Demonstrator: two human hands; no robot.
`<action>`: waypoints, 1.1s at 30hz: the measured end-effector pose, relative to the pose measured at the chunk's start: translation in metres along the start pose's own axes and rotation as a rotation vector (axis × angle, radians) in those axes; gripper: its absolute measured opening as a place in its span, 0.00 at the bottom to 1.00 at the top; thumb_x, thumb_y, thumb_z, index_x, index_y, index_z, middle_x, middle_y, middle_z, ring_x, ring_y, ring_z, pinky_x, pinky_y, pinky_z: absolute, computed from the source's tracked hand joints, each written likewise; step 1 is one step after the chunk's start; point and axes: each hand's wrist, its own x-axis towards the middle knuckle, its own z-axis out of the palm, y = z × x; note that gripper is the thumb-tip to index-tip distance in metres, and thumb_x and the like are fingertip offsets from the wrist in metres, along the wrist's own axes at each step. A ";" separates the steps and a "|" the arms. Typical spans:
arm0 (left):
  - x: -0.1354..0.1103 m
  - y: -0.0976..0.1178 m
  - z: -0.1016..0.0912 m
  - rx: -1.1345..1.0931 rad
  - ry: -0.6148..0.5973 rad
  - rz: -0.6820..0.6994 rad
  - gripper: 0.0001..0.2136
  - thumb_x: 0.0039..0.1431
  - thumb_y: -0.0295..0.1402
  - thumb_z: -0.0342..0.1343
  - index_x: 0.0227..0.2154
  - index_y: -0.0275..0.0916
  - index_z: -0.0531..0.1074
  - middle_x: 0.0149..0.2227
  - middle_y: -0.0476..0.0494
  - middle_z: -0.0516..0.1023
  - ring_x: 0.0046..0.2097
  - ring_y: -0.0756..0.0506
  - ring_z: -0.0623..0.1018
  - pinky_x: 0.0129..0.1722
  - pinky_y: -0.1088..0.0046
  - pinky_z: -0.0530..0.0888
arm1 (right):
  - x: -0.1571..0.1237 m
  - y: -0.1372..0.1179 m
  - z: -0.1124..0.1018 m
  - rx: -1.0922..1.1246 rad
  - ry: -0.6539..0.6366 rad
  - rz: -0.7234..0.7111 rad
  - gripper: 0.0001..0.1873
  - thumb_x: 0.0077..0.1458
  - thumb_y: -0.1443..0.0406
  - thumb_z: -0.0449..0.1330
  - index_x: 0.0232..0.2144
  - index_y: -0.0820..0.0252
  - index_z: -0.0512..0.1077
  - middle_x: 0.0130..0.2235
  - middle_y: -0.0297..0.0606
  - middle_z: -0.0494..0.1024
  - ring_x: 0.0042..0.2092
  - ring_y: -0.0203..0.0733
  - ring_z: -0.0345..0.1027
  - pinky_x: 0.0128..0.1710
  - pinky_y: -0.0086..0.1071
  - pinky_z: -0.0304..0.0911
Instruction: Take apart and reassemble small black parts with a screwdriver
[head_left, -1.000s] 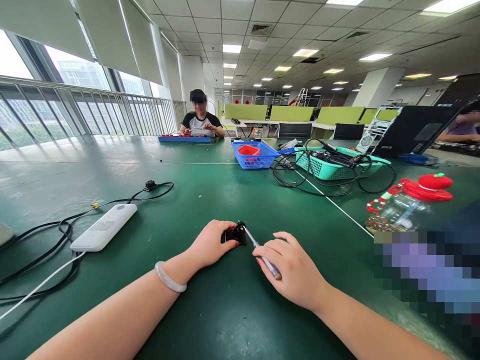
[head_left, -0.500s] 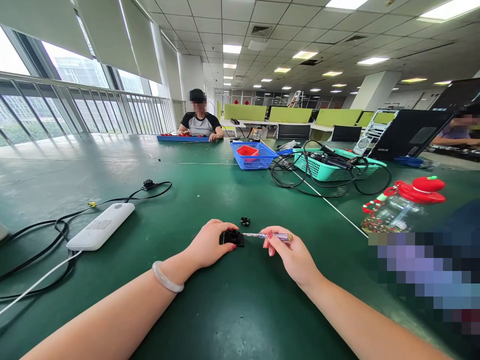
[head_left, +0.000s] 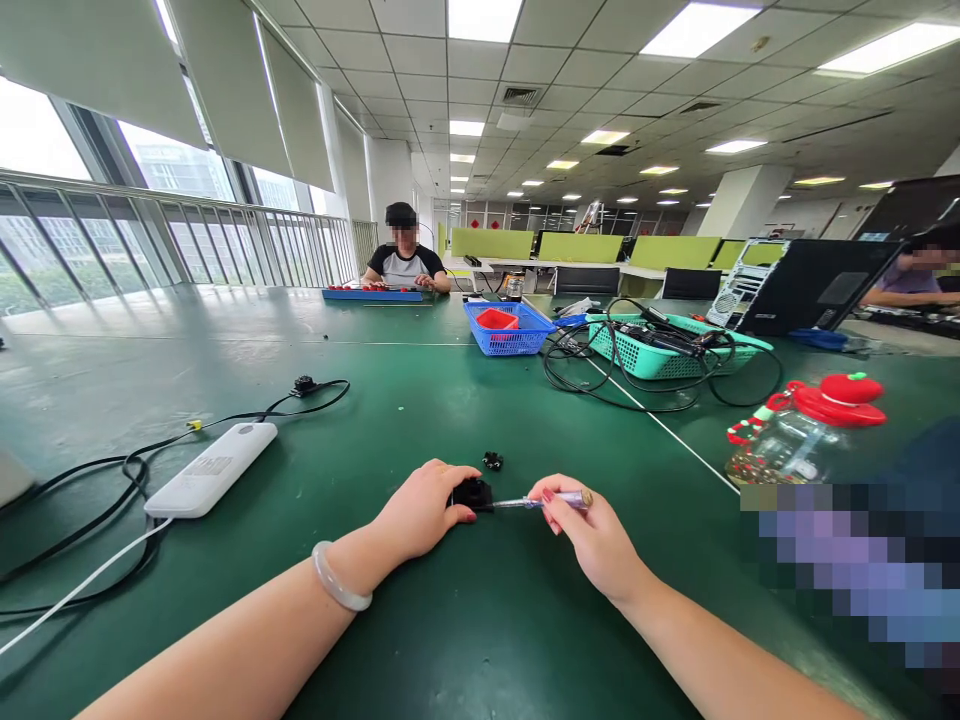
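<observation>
My left hand (head_left: 421, 510) is closed on a small black part (head_left: 474, 492) that rests on the green table (head_left: 450, 620). My right hand (head_left: 592, 535) pinches a thin screwdriver (head_left: 536, 501) with a clear handle, held level, its tip against the black part's right side. A tiny black piece (head_left: 492, 460) lies loose on the table just beyond the part. A pale bangle sits on my left wrist.
A white power bank (head_left: 211, 468) with black and white cables lies at the left. A glass jar with a red lid (head_left: 810, 430) stands at the right. Farther back are a blue basket (head_left: 510, 330) and a teal basket of cables (head_left: 667, 350). A person sits at the far end.
The screwdriver went from a steep tilt to lying level against the part's side. A tiny black piece that was at the part now lies loose beyond it. The view tilted slightly.
</observation>
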 end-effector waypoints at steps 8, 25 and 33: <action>0.000 0.000 0.000 0.032 0.009 0.051 0.22 0.55 0.36 0.60 0.53 0.44 0.68 0.49 0.43 0.77 0.53 0.40 0.72 0.55 0.60 0.69 | -0.007 -0.020 0.005 -0.310 -0.086 -0.272 0.11 0.60 0.65 0.50 0.29 0.56 0.70 0.27 0.34 0.72 0.31 0.39 0.65 0.31 0.31 0.62; -0.001 0.004 0.000 0.080 -0.009 0.112 0.22 0.55 0.37 0.60 0.53 0.43 0.68 0.51 0.42 0.77 0.53 0.40 0.72 0.54 0.60 0.69 | -0.020 -0.031 0.022 -0.442 -0.139 -0.417 0.07 0.60 0.68 0.52 0.35 0.54 0.70 0.31 0.33 0.76 0.36 0.40 0.68 0.40 0.36 0.65; -0.001 0.005 -0.001 0.067 -0.006 0.115 0.22 0.55 0.37 0.60 0.53 0.43 0.68 0.50 0.42 0.77 0.52 0.40 0.73 0.54 0.59 0.69 | -0.020 -0.041 0.013 -0.514 0.050 -0.543 0.08 0.60 0.68 0.51 0.35 0.54 0.70 0.28 0.32 0.75 0.29 0.38 0.67 0.42 0.38 0.65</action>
